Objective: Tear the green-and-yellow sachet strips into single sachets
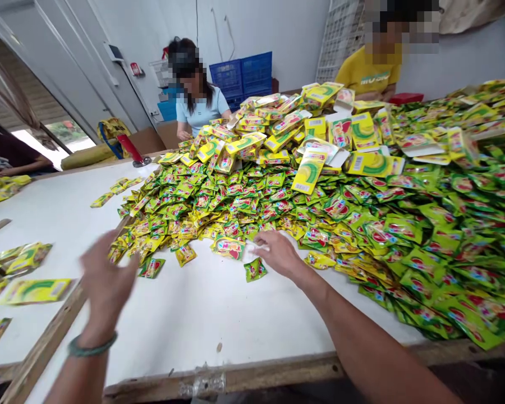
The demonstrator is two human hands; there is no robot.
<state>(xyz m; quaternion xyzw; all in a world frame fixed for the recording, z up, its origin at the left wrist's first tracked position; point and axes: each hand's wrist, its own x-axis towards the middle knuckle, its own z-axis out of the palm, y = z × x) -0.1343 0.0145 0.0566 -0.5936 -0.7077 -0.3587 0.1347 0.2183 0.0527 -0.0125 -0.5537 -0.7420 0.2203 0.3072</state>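
Note:
My right hand [278,252] is at the near edge of the heap, its fingers closed on the white end flap of a small yellow carton [229,247] that lies on the white table. Just below those fingertips is a green sachet [255,270]. Blurred by motion, my left hand [108,275] is raised over the wooden divider strip, thumb and fingers apart, with nothing visible in it. Near it lie another green sachet [152,267] and a yellow sachet [186,255].
A big heap of green and yellow sachets [387,224] spreads across the right side, topped with yellow cartons [310,170]. Left of the wooden strip [53,336] lie filled cartons [36,290]. Other people [202,106] sit across the table, with blue crates [240,76] behind.

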